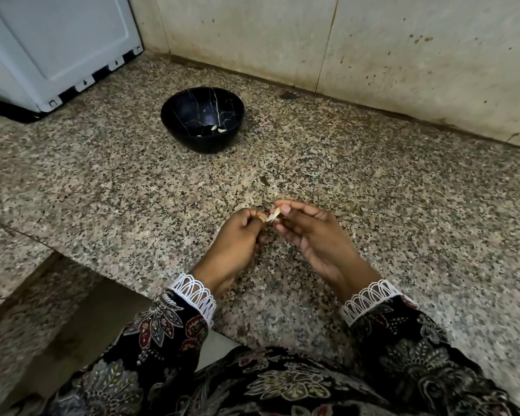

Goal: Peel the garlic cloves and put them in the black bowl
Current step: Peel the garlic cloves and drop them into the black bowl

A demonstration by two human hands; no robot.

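Observation:
A small pale garlic clove [273,217] is pinched between the fingertips of both hands above the speckled granite counter [132,187]. My left hand [237,244] grips it with curled fingers from the left. My right hand [309,235] pinches its papery skin with thumb and forefinger from the right. The black bowl [202,119], marked with thin white veins, stands farther back on the counter. Two peeled cloves [218,129] lie on the bowl's bottom.
A white appliance [54,49] stands at the back left of the counter. A stained tiled wall [373,49] runs along the back. Small bits of garlic skin [275,194] lie just beyond my hands. The counter's edge drops off at the lower left.

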